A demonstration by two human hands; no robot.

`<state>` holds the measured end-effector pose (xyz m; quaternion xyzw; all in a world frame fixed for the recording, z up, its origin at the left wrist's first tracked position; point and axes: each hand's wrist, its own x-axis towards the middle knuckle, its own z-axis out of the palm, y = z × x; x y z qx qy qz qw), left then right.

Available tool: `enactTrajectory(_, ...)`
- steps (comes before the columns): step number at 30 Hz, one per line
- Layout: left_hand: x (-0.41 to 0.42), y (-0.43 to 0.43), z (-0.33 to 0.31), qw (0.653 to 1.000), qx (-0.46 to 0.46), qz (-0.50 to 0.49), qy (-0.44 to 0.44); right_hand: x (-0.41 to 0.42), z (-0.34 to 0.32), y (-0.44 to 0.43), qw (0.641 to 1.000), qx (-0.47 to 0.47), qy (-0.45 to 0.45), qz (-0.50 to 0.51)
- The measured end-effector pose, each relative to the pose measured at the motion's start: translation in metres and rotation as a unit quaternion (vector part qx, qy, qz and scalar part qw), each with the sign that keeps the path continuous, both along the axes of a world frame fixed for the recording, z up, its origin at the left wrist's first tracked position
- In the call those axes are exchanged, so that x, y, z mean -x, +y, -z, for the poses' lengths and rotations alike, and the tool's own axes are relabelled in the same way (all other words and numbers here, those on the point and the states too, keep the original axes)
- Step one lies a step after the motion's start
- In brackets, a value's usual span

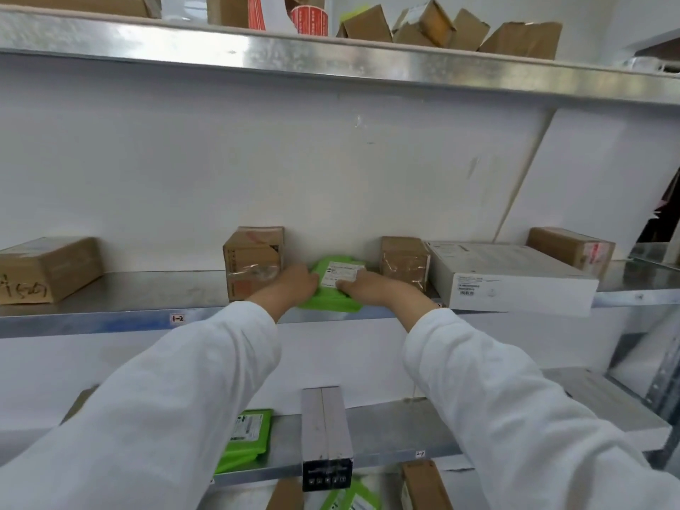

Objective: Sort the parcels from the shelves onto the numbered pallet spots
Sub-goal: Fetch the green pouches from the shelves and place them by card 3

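Head: left hand (291, 285), right hand (368, 287) clasp green parcel (330, 302).

This is a parcel stockroom or sorting depot, not a home or shop floor. Plain galvanised steel racking runs along a bare white wall (331, 171), with a top shelf (331, 60), a middle shelf (110, 318) and a lower shelf (404, 428). The shelf edges carry small location tags: one reads "1-2" (177, 318), and another tag (420, 453) is too blurred to read. The stock is all packed post: a taped brown carton (253, 263), a carton with handwritten marks (44, 270), a flat white box with a barcode label (511, 277), and a green mailer bag (331, 301) bearing a printed address label. A roll of red stickers (309, 19) stands on the top shelf beside a heap of small cartons (441, 27).
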<state>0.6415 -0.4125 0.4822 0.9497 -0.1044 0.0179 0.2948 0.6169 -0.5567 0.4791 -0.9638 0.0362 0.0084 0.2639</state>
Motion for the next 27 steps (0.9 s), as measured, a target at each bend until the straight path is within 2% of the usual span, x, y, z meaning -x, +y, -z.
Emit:
enactTrajectory(2,-0.003,-0.009,0.003,0.999,0.034,-0.039,0.010,-0.004,0.003,0.004,0.999,-0.042,-0.002,-0.004)
enactTrajectory(4,-0.004,-0.015,0.005,0.990,0.117,-0.072,0.023,-0.008,0.010,0.005,0.994,-0.113,-0.012,0.008)
enactTrajectory(8,-0.004,-0.020,0.009,0.967,0.221,-0.121,0.046,-0.014,0.023,-0.001,0.962,-0.264,-0.050,0.052)
enactTrajectory(10,-0.002,-0.021,0.011,0.950,0.276,-0.128,0.067,-0.018,0.031,-0.005,0.949,-0.303,-0.064,0.056)
enactTrajectory(14,0.001,-0.018,0.014,0.910,0.382,-0.127,0.095,-0.015,0.042,-0.009,0.938,-0.329,-0.107,0.031)
enactTrajectory(19,0.016,-0.020,0.020,0.894,0.417,-0.142,0.085,-0.006,0.048,-0.011,0.902,-0.412,-0.124,0.032)
enactTrajectory(23,0.020,-0.025,0.032,0.886,0.443,-0.130,0.035,-0.001,0.048,-0.012,0.916,-0.376,-0.139,0.027)
enactTrajectory(27,0.037,-0.022,0.050,0.842,0.523,-0.134,-0.021,0.016,0.044,-0.015,0.903,-0.395,-0.166,0.008)
